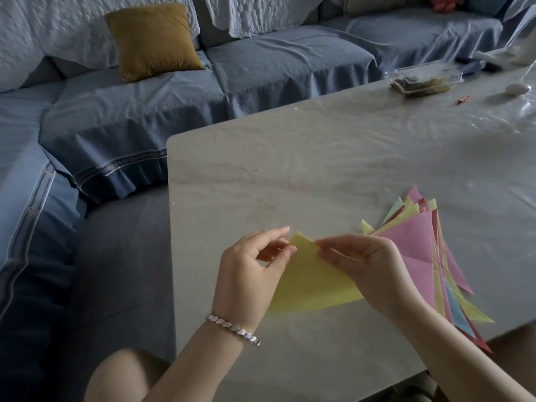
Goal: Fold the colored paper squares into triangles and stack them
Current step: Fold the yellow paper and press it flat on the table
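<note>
A person's left hand (pixel 255 274) pinches the upper corner of a yellow paper (pixel 313 285) between thumb and fingertips. The right hand (pixel 368 268) pinches the same paper's upper edge just beside it, fingers curled, so both hands are grasping the sheet near its top point. The paper shows as a triangle, its point up and its long edge toward the person. It is over the near part of the table (pixel 290 169); whether its lower edge touches the surface cannot be told. A silver bracelet (pixel 232 329) circles the left wrist.

Just to the right of the right hand, partly hidden behind it, lies a stack of folded triangles (pixel 417 242). It is fanned loosely on the tabletop, with a pink triangle on top and yellow, pale green, blue and red edges showing beneath. The table is pale grey with a wrinkled clear cover.

At the table's far right end sit a clear plastic container (pixel 423 78) with dark contents, a small copper-coloured object (pixel 464 100) and a white rounded object (pixel 517 88).

Beyond and to the left of the table runs a blue-covered sofa (pixel 145 111), with a mustard cushion (pixel 153 39) propped against its back.
</note>
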A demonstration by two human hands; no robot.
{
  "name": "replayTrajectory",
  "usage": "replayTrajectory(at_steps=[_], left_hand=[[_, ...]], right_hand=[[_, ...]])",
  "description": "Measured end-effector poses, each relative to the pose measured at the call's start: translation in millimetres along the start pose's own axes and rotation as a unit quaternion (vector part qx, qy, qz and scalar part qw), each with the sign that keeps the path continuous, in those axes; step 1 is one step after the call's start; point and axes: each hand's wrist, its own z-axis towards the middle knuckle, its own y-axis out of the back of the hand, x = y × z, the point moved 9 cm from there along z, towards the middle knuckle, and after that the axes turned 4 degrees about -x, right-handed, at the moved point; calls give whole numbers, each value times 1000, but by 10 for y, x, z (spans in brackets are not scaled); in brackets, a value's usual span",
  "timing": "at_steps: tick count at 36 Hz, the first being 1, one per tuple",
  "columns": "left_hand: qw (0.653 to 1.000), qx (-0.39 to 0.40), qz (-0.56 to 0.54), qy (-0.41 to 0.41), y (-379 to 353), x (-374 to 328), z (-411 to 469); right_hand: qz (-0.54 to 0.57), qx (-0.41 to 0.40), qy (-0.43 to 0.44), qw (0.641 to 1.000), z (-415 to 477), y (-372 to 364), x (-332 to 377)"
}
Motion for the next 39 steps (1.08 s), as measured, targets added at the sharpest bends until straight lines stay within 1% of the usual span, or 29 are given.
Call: replayTrajectory(at_steps=[2, 4, 6, 7, 8, 10, 12, 13, 15, 17, 19, 21, 23, 25, 30, 32, 34, 35, 37, 39], left_hand=[[999, 44, 6, 16, -73, 60, 10], [996, 89, 24, 10, -141, 83, 7], [992, 121, 31, 12, -191, 120, -10], [991, 128, 25, 27, -200, 162, -24], [991, 122, 17, 49, -193, 219, -33], [992, 70, 7, 105, -124, 376, -38], [983, -3, -18, 183, -36, 579, -59], [971, -37, -45, 230, -13, 697, -87], [939, -83, -88, 321, -20, 979, -172], [915, -97, -84, 383, -71, 1254, -270], [906, -90, -58, 409, -125, 1438, -349], [903, -85, -44, 418, -158, 1527, -410], [904, -74, -33, 421, -178, 1562, -457], [904, -64, -23, 423, -181, 1578, -487], [911, -53, 4, 410, -168, 1582, -491], [913, -51, 7, 404, -170, 1579, -486], [915, -46, 13, 400, -174, 1585, -486], [916, -47, 13, 399, -176, 1601, -491], [915, -51, 11, 399, -172, 1628, -498], [915, -50, 13, 399, -176, 1644, -494]], right_hand=[[-85, 50, 33, 995, 13, -54, 30], [-147, 95, 59, 983, 30, -112, 49], [-196, 129, 84, 968, 66, -168, 69], [-226, 134, 111, 958, 93, -189, 102], [-263, 122, 156, 944, 126, -202, 160], [-318, 64, 263, 908, 145, -227, 276], [-337, 8, 302, 892, 150, -242, 276], [-341, 2, 302, 890, 146, -280, 254], [-355, 34, 292, 887, 102, -433, 144], [-387, 100, 280, 873, 3, -639, -71], [-434, 174, 256, 846, -131, -821, -351], [-459, 220, 231, 829, -260, -906, -574], [-457, 233, 208, 833, -341, -888, -731], [-474, 215, 190, 832, -326, -805, -857], [-547, 160, 161, 806, -103, -665, -1036], [-546, 148, 171, 806, 1, -697, -1012], [-539, 147, 158, 814, 151, -735, -975], [-539, 132, 164, 816, 232, -750, -938], [-525, 124, 157, 828, 391, -798, -912], [-519, 169, 153, 824, 545, -908, -941]])
